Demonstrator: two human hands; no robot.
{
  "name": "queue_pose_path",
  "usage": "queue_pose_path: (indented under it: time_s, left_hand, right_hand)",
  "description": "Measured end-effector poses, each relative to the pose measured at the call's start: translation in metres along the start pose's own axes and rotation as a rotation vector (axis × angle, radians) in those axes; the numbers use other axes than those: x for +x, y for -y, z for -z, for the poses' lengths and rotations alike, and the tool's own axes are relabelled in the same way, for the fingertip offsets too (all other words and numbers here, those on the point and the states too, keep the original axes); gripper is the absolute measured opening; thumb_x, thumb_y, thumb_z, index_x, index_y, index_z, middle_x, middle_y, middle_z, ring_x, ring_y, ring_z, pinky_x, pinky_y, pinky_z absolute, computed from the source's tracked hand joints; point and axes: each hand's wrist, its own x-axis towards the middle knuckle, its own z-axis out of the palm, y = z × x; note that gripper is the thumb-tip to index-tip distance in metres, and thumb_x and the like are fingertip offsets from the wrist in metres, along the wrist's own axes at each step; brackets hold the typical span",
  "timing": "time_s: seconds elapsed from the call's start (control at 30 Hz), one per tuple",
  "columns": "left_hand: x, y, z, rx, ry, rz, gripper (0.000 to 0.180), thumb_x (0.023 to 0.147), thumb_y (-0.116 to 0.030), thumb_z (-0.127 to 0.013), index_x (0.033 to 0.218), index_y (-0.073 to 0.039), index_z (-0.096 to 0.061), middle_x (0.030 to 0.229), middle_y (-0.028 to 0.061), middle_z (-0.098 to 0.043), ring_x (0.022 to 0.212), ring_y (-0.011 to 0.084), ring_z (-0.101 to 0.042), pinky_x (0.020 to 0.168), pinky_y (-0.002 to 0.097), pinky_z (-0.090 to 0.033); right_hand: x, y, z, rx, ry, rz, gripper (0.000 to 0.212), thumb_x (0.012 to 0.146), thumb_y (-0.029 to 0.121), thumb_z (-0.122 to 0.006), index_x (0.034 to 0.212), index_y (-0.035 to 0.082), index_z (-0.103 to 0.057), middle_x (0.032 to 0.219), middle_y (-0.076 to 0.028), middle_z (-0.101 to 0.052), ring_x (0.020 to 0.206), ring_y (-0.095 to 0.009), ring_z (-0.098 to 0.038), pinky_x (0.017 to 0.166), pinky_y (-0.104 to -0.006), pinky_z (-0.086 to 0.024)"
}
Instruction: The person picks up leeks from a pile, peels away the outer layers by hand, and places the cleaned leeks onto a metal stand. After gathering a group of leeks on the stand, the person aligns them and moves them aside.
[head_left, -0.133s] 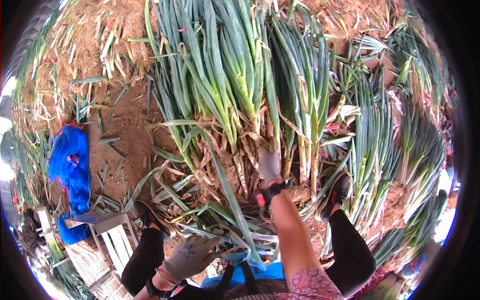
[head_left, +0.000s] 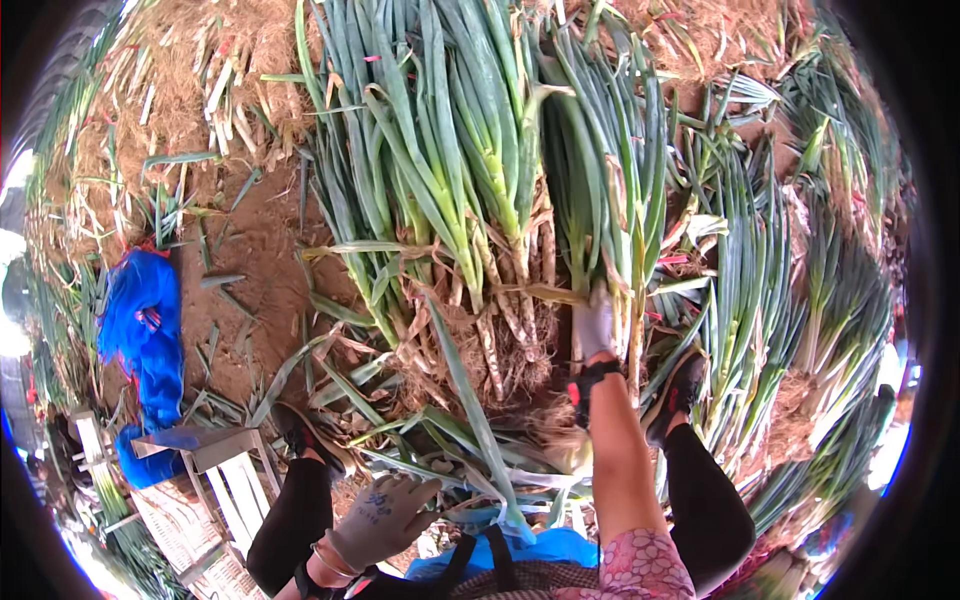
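Two large bunches of long green onions lie ahead of me, the bigger bunch (head_left: 440, 170) at the centre and a narrower bunch (head_left: 625, 190) to its right. Their white stalks and brown roots point toward me. My right hand (head_left: 595, 322), in a pale glove, reaches in among the lower stalks of the right bunch; its fingers are hidden there and blurred. Over my lap, on the left, my gloved left hand (head_left: 382, 520) is held with its fingers loosely bent and the thumb apart, nothing visible in it. A long loose leaf (head_left: 465, 390) slants between my hands.
Blue netting (head_left: 145, 330) lies at the left, near a small wooden stool (head_left: 205, 455). More onion rows (head_left: 745, 290) lie on the right, and a root-covered heap (head_left: 210, 80) at the far left. My shoes flank the bunches on soil strewn with leaf scraps.
My right hand has moved right, from the edge of the central bunch to the stalks of the right one. The left hand has barely moved.
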Motion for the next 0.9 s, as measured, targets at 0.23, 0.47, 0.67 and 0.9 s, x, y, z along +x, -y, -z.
queue_pose_path:
  time_s: [0.23,0.47,0.67,0.9]
  left_hand:
    - [-0.017,0.006,-0.002,-0.037,0.03,0.015,0.041,0.087,-0.03,-0.056,0.122,-0.008,-0.05,0.099,0.0153,-0.062,0.095,0.0345,-0.058,0.088,0.0444,-0.042]
    - [-0.009,0.002,-0.005,-0.017,0.002,-0.048,0.043,0.088,-0.03,-0.057,0.126,-0.01,-0.051,0.097,0.012,-0.062,0.091,0.0318,-0.058,0.084,0.0412,-0.043]
    - [-0.003,-0.003,-0.006,0.054,0.036,-0.025,0.043,0.088,-0.028,-0.057,0.125,-0.009,-0.051,0.095,0.0116,-0.061,0.09,0.0308,-0.057,0.083,0.0404,-0.043]
    - [0.008,-0.006,-0.013,0.071,0.029,-0.062,0.041,0.087,-0.026,-0.058,0.123,-0.008,-0.05,0.093,0.011,-0.06,0.09,0.0295,-0.057,0.083,0.0397,-0.042]
  right_hand:
    - [-0.028,0.132,-0.024,0.231,0.257,-0.05,0.067,0.082,0.027,-0.067,0.137,0.002,-0.037,0.139,-0.016,-0.039,0.132,-0.027,-0.033,0.108,-0.0387,-0.035]
    - [-0.093,0.21,-0.069,0.54,0.308,0.033,0.061,0.074,0.006,-0.067,0.129,0.006,-0.041,0.124,-0.017,-0.044,0.114,-0.033,-0.045,0.103,-0.0414,-0.038]
    - [-0.105,0.219,-0.063,0.279,0.313,0.204,0.069,0.074,0.01,-0.064,0.136,0.006,-0.035,0.13,-0.024,-0.038,0.118,-0.039,-0.042,0.101,-0.0479,-0.036]
    - [-0.125,0.223,-0.047,0.388,0.522,0.247,0.072,0.08,0.011,-0.058,0.143,0.0,-0.023,0.14,-0.026,-0.031,0.13,-0.039,-0.034,0.108,-0.0433,-0.034]
